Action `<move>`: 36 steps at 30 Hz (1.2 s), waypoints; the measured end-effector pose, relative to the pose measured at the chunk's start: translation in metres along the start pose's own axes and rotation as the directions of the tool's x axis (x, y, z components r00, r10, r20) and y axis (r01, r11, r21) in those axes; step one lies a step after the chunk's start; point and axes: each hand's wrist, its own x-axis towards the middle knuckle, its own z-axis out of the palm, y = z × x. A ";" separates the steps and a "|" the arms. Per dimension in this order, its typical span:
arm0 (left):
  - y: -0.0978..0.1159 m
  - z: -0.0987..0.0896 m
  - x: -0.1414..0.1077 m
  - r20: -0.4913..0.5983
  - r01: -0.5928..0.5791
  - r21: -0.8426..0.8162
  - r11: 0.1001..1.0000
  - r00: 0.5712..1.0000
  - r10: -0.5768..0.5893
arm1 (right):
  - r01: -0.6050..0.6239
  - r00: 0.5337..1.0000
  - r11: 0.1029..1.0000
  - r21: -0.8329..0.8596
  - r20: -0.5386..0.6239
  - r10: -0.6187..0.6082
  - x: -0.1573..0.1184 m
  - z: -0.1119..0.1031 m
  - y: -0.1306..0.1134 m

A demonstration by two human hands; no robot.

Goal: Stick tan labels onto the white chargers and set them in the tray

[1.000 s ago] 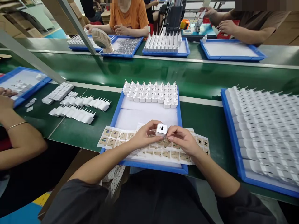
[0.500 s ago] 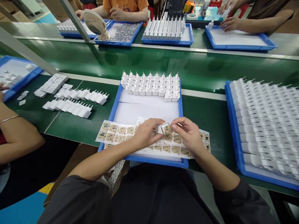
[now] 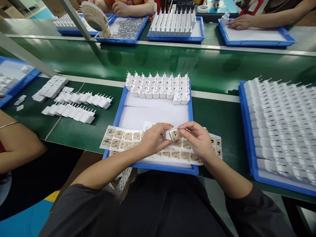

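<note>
My left hand (image 3: 153, 140) is closed around a white plug charger (image 3: 168, 135), its end face turned to the right. At that face is a tan sticker (image 3: 176, 134) with small dark and green marks, and my right hand (image 3: 198, 140) pinches its right edge between thumb and fingertips. Whether the sticker lies fully flat on the charger I cannot tell. Sheets of similar stickers (image 3: 115, 144) lie beneath both hands, across the front of a blue tray (image 3: 120, 113). At the tray's back, several white chargers (image 3: 156, 92) stand in rows with their pins up.
To the right a blue tray (image 3: 243, 121) is packed with white chargers. More chargers (image 3: 79, 113) lie on the green bench at left, near a co-worker's arm (image 3: 21, 141). Across the green divider stand trays, a small fan (image 3: 96, 16) and other people's hands.
The charger and both hands have shifted very slightly, and the right fingers sit closer over the sticker. Across the bench, a co-worker's hand has moved. The whole view has shifted a little.
</note>
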 end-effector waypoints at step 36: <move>-0.001 0.001 -0.002 0.002 -0.044 0.093 0.995 0.999 0.044 | 0.045 0.999 0.994 -0.096 0.004 -0.044 -0.003 0.004 0.000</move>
